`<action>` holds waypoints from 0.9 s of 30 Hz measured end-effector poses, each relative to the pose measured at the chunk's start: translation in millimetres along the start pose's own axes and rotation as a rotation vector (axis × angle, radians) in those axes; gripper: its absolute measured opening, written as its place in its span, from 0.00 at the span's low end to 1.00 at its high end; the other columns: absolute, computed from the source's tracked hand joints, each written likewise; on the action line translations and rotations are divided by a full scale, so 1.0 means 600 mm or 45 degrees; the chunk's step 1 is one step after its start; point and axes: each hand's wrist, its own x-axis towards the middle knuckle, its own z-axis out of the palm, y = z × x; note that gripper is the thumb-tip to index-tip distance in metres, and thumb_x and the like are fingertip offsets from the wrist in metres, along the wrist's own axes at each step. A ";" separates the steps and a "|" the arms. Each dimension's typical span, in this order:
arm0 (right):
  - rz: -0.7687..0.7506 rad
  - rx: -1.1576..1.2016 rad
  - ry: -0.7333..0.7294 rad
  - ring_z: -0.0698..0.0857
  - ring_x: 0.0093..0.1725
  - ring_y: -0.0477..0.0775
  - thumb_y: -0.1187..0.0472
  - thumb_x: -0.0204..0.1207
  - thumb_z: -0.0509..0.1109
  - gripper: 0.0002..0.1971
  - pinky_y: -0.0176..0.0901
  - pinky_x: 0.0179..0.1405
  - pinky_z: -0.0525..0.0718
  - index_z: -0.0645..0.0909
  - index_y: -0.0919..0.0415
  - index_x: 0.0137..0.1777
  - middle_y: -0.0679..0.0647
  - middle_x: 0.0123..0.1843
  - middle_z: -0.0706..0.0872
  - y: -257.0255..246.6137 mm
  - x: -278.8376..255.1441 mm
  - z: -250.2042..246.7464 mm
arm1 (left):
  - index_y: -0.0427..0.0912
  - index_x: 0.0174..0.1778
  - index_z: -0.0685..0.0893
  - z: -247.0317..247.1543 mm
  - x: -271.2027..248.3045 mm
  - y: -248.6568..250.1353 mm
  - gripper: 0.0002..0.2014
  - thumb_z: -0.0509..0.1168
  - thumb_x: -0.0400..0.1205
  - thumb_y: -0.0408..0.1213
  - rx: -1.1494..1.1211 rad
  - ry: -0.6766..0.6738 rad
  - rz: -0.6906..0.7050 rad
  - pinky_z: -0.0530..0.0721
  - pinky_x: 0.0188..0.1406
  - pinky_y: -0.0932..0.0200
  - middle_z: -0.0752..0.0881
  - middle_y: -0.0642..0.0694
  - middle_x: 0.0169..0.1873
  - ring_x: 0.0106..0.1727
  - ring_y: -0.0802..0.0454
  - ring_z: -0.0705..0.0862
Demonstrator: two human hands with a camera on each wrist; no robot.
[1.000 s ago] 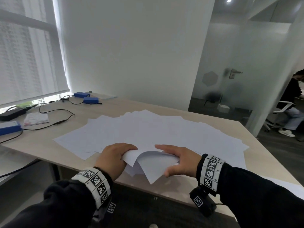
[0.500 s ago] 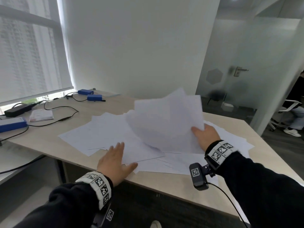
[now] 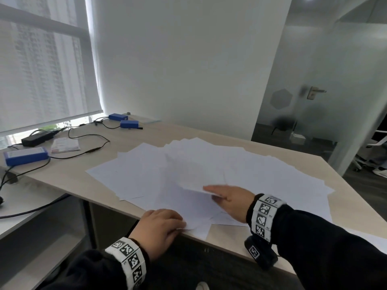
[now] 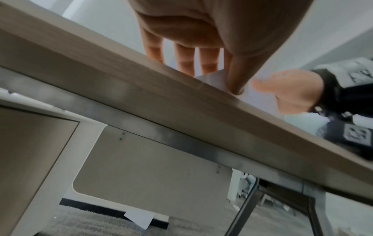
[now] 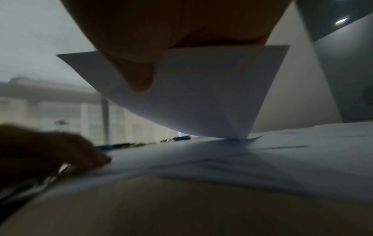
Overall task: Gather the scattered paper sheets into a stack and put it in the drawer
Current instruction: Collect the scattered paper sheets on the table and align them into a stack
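Your left hand [image 3: 159,229] sits at the near edge of the desk [image 3: 69,178], fingers curled over the edge w/ the thumb pinching a corner of the paper sheets [image 3: 251,170]; the left wrist view shows the thumb tip pressed on a white corner right at the desk lip. Your right hand [image 3: 230,197] is grasping a lifted sheet [image 3: 194,170] by its near edge, thumb under and fingers on top. In the right wrist view that sheet [image 5: 201,95] bows in a smooth curve, its far end touching the sheets below.

The sheets are thin, matte white rectangles, fanned and overlapping across the middle of the desk, some corners poking past the near edge. The desk top is pale wood-grain laminate w/ a thick flat edge; under it runs a dull metal rail [image 4: 181,140] and a slim angled metal leg. One more sheet [image 4: 140,219] lies on the grey carpet below the desk.

At the far left end of the desk: flat blue boxes [image 3: 25,155], a black power brick [image 3: 37,138] w/ thin black cables, and a small printed booklet [image 3: 65,145]. No drawer is clearly visible.
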 end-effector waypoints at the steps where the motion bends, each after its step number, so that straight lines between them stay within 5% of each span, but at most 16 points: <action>1: -0.018 -0.029 -0.093 0.64 0.83 0.45 0.43 0.87 0.53 0.22 0.42 0.83 0.54 0.64 0.33 0.80 0.39 0.84 0.65 -0.006 -0.002 0.010 | 0.63 0.56 0.88 -0.003 0.003 -0.001 0.16 0.57 0.78 0.53 -0.066 0.038 -0.028 0.85 0.55 0.54 0.89 0.64 0.52 0.54 0.59 0.88; 6: -0.067 -0.252 -0.322 0.67 0.81 0.49 0.27 0.73 0.62 0.38 0.48 0.80 0.65 0.59 0.36 0.82 0.40 0.83 0.66 -0.036 -0.013 0.021 | 0.57 0.61 0.89 -0.023 0.022 0.013 0.13 0.61 0.86 0.45 -0.368 0.223 -0.257 0.73 0.59 0.73 0.88 0.64 0.55 0.59 0.62 0.84; 8: -0.051 -0.301 -0.257 0.76 0.74 0.54 0.32 0.75 0.64 0.29 0.50 0.72 0.75 0.68 0.35 0.76 0.44 0.76 0.78 -0.045 -0.008 0.018 | 0.58 0.60 0.89 -0.024 0.024 0.022 0.11 0.65 0.86 0.42 -0.445 0.281 -0.263 0.74 0.62 0.72 0.84 0.74 0.52 0.59 0.65 0.83; 10: 0.002 -0.354 -0.167 0.83 0.63 0.60 0.42 0.81 0.60 0.14 0.52 0.61 0.81 0.79 0.39 0.63 0.51 0.63 0.86 -0.046 0.003 0.013 | 0.64 0.64 0.84 -0.022 0.021 0.028 0.14 0.65 0.83 0.52 -0.483 0.351 -0.228 0.72 0.68 0.71 0.78 0.79 0.57 0.64 0.68 0.79; 13: 0.217 -0.177 0.006 0.84 0.53 0.60 0.49 0.84 0.55 0.12 0.46 0.52 0.81 0.80 0.48 0.49 0.55 0.53 0.86 -0.026 0.014 -0.008 | 0.62 0.76 0.71 -0.014 0.011 0.019 0.33 0.61 0.75 0.68 -0.379 0.413 -0.319 0.63 0.77 0.58 0.70 0.64 0.74 0.76 0.63 0.66; 16: 0.414 0.061 0.262 0.83 0.58 0.61 0.52 0.84 0.55 0.15 0.47 0.59 0.81 0.81 0.52 0.61 0.57 0.61 0.86 0.014 0.022 -0.027 | 0.63 0.83 0.56 -0.014 0.007 0.010 0.44 0.54 0.71 0.76 -0.144 0.100 -0.448 0.53 0.83 0.47 0.52 0.61 0.85 0.86 0.57 0.50; 19: 0.497 0.288 0.474 0.83 0.62 0.62 0.55 0.84 0.55 0.17 0.49 0.64 0.80 0.78 0.52 0.69 0.56 0.65 0.85 0.037 0.024 -0.039 | 0.65 0.86 0.41 -0.004 -0.001 0.005 0.51 0.48 0.69 0.83 0.085 -0.287 -0.346 0.38 0.85 0.42 0.39 0.69 0.81 0.86 0.60 0.37; 20: 0.497 0.337 0.503 0.83 0.62 0.62 0.57 0.84 0.55 0.18 0.49 0.65 0.79 0.77 0.51 0.70 0.55 0.66 0.85 0.039 0.023 -0.041 | 0.65 0.86 0.42 0.000 -0.004 0.004 0.51 0.49 0.69 0.82 0.117 -0.321 -0.289 0.38 0.84 0.40 0.40 0.70 0.81 0.86 0.60 0.39; 22: 0.465 0.391 0.494 0.81 0.64 0.60 0.57 0.84 0.54 0.20 0.49 0.68 0.78 0.75 0.48 0.73 0.52 0.68 0.84 0.038 0.019 -0.041 | 0.66 0.83 0.59 0.000 -0.008 0.005 0.43 0.54 0.71 0.75 0.174 -0.240 -0.192 0.59 0.79 0.35 0.62 0.67 0.81 0.84 0.56 0.62; 24: 0.425 0.382 0.447 0.81 0.66 0.59 0.57 0.85 0.54 0.20 0.47 0.68 0.77 0.74 0.46 0.75 0.50 0.68 0.84 0.034 0.016 -0.037 | 0.66 0.69 0.77 0.006 -0.011 0.002 0.30 0.59 0.69 0.65 0.217 -0.114 -0.119 0.81 0.59 0.42 0.84 0.65 0.58 0.61 0.56 0.85; 27: 0.363 0.379 0.378 0.82 0.64 0.57 0.56 0.86 0.54 0.20 0.47 0.68 0.78 0.74 0.42 0.74 0.49 0.66 0.85 0.029 0.013 -0.028 | 0.68 0.55 0.82 0.008 -0.012 -0.005 0.20 0.60 0.67 0.51 0.105 0.087 -0.043 0.78 0.50 0.53 0.79 0.66 0.40 0.44 0.62 0.84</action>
